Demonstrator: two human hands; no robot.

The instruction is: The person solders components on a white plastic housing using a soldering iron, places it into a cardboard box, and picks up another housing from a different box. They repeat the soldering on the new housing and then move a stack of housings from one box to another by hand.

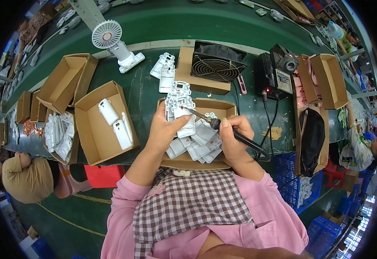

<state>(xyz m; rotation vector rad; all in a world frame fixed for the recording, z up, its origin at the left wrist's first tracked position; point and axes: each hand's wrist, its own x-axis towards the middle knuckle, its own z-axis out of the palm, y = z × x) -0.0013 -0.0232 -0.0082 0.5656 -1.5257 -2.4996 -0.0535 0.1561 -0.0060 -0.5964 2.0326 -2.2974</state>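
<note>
My left hand point(164, 128) is closed on a white plastic housing point(180, 98), tilted up over a cardboard box point(180, 163) at the table's near edge. In my right hand point(236, 136) is a soldering iron point(247, 141) with a black handle and cord. Its metal tip points left and meets the inner face of the housing, or comes very near it; I cannot tell which. More white housings point(203, 148) lie heaped in the box beneath my hands. Beyond my left hand, several similar white housings point(167, 74) rest on the green table point(141, 90).
A black fan point(218, 62) stands on a cardboard box ahead, beside a black soldering station point(275, 73). To the left are a white handheld fan point(115, 43) and an open box point(91, 144) with white shells. A red stool point(104, 175) and a seated person point(31, 179) are lower left.
</note>
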